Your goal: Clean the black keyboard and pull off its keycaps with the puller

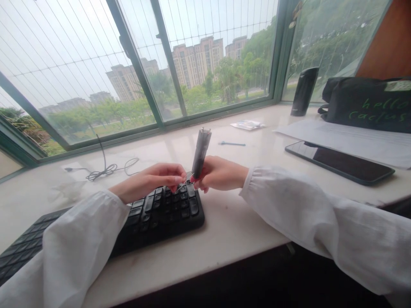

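My right hand (220,174) is closed around the lower end of a dark cylindrical tool (201,153), held nearly upright over the right end of a black keyboard (154,216). My left hand (154,179) is pinched at the tool's thin metal tip (184,182), just above the number keys. Both arms wear loose white sleeves. The keyboard lies slanted on a pale stone sill (231,222), its left end hidden under my left sleeve.
A dark tablet (340,162) lies at the right on papers (353,139), with a black bag (369,105) and a black cylinder (304,91) behind. A coiled cable (105,171), a small blue tool (231,143) and a packet (247,124) lie near the window.
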{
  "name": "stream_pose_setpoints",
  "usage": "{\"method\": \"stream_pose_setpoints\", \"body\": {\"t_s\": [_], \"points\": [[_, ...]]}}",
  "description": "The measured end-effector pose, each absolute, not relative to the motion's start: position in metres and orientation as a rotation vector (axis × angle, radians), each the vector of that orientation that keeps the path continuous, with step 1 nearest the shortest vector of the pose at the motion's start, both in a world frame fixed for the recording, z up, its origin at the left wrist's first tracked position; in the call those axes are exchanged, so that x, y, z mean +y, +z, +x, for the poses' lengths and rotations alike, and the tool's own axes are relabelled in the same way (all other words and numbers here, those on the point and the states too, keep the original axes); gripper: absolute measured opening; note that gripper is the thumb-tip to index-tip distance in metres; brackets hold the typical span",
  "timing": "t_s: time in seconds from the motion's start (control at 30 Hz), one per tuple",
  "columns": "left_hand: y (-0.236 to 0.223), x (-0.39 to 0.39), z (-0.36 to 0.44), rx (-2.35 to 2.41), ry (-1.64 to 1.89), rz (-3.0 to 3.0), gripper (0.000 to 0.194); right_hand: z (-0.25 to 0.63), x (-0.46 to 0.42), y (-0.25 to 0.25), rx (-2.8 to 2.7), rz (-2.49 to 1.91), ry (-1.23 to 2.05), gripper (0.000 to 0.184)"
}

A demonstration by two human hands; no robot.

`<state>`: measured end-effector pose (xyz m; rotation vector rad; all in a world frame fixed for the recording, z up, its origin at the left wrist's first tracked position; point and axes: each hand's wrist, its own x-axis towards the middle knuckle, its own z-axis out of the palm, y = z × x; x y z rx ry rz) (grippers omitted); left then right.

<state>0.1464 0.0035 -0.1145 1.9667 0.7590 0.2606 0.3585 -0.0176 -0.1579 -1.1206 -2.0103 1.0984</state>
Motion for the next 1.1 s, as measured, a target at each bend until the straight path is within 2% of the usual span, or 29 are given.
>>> {"method": "stream_pose_setpoints", "body": {"t_s": [0.23,0.67,0.8,0.87,1.0,1.1], "points": [[-0.114,0.003,0.146,0.761,0.261,1.974,0.022,0.357,-0.019,-0.159,-1.997,-1.129,1.098,0.015],[-0.108,0.014,0.137,0.712,0.130,1.902,0.022,0.346,-0.039,-0.134,-2.230,-1.395,0.661,0.008],[-0.110,0.017,0.133,0.704,0.124,1.918,0.025,0.351,-0.039,-0.132,-2.338,-1.282,0.612,0.009],[-0.111,0.018,0.132,0.697,0.125,1.930,0.024,0.353,-0.040,-0.131,-2.358,-1.230,0.576,0.002],[-0.113,0.017,0.133,0.650,0.162,1.941,0.023,0.351,-0.041,-0.129,-2.230,-1.227,0.429,0.033],[-0.113,0.015,0.133,0.626,0.152,1.963,0.024,0.348,-0.039,-0.132,-2.128,-1.255,0.304,0.036]]}}
